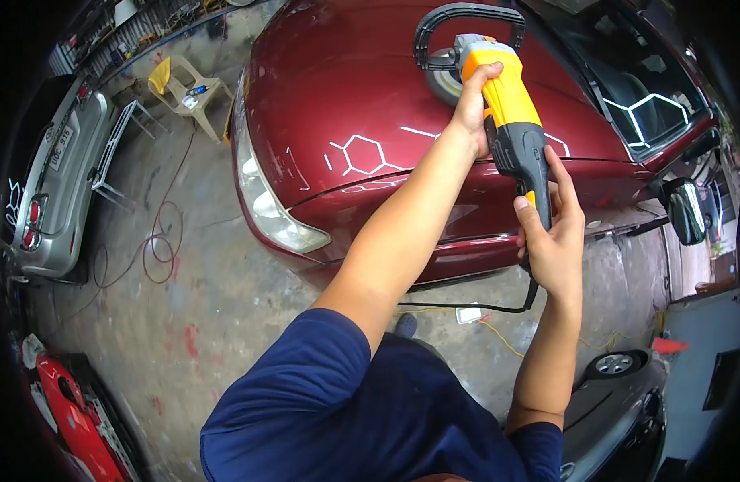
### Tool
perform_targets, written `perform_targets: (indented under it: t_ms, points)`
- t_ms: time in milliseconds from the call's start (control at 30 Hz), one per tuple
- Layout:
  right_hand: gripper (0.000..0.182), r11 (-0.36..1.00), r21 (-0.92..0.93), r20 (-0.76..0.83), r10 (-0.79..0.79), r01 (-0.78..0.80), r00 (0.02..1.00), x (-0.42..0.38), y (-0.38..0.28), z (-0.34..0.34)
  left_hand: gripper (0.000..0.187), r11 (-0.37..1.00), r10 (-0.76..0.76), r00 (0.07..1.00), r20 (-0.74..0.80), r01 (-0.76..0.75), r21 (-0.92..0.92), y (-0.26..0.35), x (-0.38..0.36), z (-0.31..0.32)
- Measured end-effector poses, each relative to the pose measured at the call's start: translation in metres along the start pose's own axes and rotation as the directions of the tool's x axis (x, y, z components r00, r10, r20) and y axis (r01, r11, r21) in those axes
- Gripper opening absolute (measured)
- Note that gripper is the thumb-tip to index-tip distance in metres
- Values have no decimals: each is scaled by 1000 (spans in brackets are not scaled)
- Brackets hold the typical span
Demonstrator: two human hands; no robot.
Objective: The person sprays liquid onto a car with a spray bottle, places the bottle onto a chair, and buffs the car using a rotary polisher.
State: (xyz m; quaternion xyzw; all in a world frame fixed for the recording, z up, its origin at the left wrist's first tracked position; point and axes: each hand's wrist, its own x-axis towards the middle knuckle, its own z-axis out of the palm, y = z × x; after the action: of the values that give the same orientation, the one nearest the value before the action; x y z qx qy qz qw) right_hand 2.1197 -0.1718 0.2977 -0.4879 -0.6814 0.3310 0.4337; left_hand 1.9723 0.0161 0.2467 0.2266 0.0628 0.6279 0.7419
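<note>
A yellow and black car polisher [511,96] is held over the dark red car hood [330,88]. My left hand [473,116] grips the side of its yellow front body, thumb on top. My right hand [559,241] is wrapped round the black rear handle, with one finger stretched along its side. A black loop-shaped front handle [422,36] sticks out over the hood, and neither hand is on it. Partly hidden under the tool head, the pale round pad [444,85] is at the hood surface; whether it spins cannot be told.
The black power cord [482,306] hangs from the handle toward a white socket box [468,314] on the floor. A beige plastic chair [189,95], silver vehicle [61,185], red hose [165,249] and red car part [77,410] are at left. The side mirror [685,210] juts out at right.
</note>
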Motion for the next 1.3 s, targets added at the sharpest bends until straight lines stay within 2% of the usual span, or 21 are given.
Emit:
perform_targets:
  t_ms: [100,133,200,333,467,633,733,800,833,900,1033,1200,1300]
  points:
    - [72,998,-40,25,-43,44,999,1,-3,25,68,999,41,999,2,-42,12,24,-12,-19]
    - [71,999,-52,50,17,-14,999,0,-13,32,68,997,72,997,-15,-72,14,31,-18,-24]
    - [71,997,-64,54,-47,51,997,2,-9,50,68,998,66,998,-8,-66,3,49,-28,-36]
    - [72,995,-73,85,-63,69,994,3,-15,83,69,995,95,995,-29,-95,0,79,-44,-62]
    - [71,998,-53,135,-31,39,990,6,-23,111,70,989,143,989,-23,-144,-37,106,-53,-88]
    - [72,985,-22,190,-166,173,968,16,-14,142,73,981,197,980,-15,-196,4,140,-81,-104]
    - [74,970,-78,231,-207,230,951,19,-18,156,72,969,247,969,-14,-247,8,154,-92,-115]
    - [75,937,-125,243,-289,325,926,21,-15,162,72,967,254,967,-6,-254,-19,162,-98,-124]
    - [76,944,-121,259,-269,307,928,23,-15,164,71,966,255,967,-2,-255,-36,164,-100,-129]
    - [76,933,-142,275,-283,330,919,25,-15,164,67,956,295,953,74,-295,-11,167,-100,-135]
    - [75,952,-142,308,-218,272,926,24,-20,149,70,963,270,950,159,-270,-21,163,-96,-129]
    - [74,960,-120,291,-210,254,933,26,-11,102,67,969,246,961,124,-246,-17,125,-79,-97]
    - [73,981,-108,262,-127,159,957,24,-9,62,67,978,207,975,85,-208,1,93,-58,-74]
